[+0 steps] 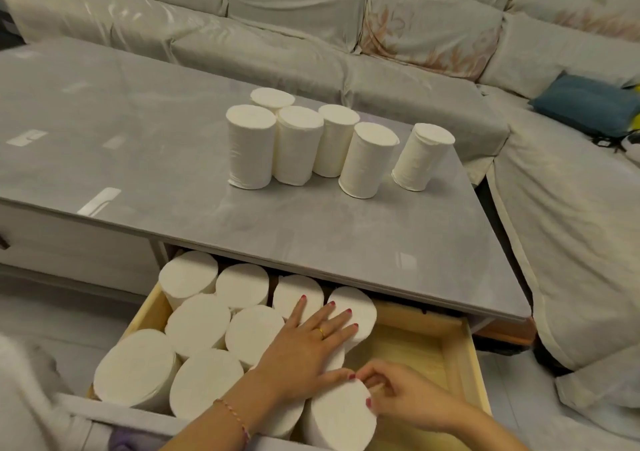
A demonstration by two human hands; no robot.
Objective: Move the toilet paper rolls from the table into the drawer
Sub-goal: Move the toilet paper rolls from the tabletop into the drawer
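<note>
Right grip [394, 393] pinches a light, squashable roll [341, 416] by its rim; left grip [311, 343] lies flat, released, atop neighbouring rolls [349, 312].

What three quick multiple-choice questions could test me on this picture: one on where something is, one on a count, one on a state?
1. Where is the left hand?
A. Flat on rolls in the drawer
B. On the table top
C. On the sofa

2. How many rolls on the table are standing?
A. Three
B. Six
C. Nine

3. How is the drawer?
A. Closed
B. Pulled out, part filled
C. Pulled out, packed full

Answers: 1 A, its straight fingers lie across roll tops; 2 B, six upright rolls on the table show; 3 B, bare wood shows on its right side, where the right hand grips the nearest roll.
</note>
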